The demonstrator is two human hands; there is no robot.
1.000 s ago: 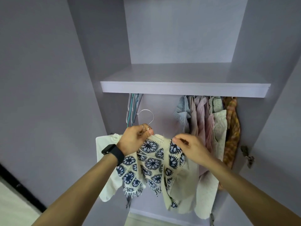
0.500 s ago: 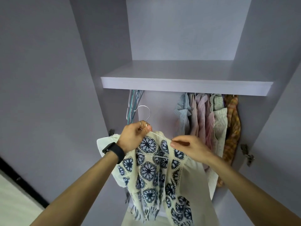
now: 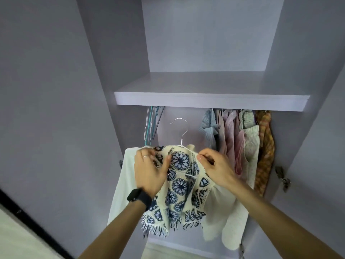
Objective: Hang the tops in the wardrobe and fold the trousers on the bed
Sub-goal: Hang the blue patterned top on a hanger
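Observation:
A cream top point(image 3: 180, 186) with dark blue flower patches and a fringed hem hangs on a white wire hanger point(image 3: 181, 134), held up in front of the open wardrobe. My left hand point(image 3: 149, 172) grips the top's left shoulder, thumb across the fabric. My right hand point(image 3: 214, 165) pinches the right shoulder over the hanger's arm. The hanger's hook points up, free below the shelf point(image 3: 211, 101). The rail under the shelf is hidden.
Several empty hangers point(image 3: 152, 126) hang at the left under the shelf. Several tops point(image 3: 240, 141) in blue, pink, white and orange plaid hang at the right. A white garment point(image 3: 123, 184) droops at the left behind my hand. Door hinges point(image 3: 282, 177) stick out on the right.
My left hand has slid from the hanger's neck down to the top's left shoulder. The hook now stands free and the top sits more spread on the hanger.

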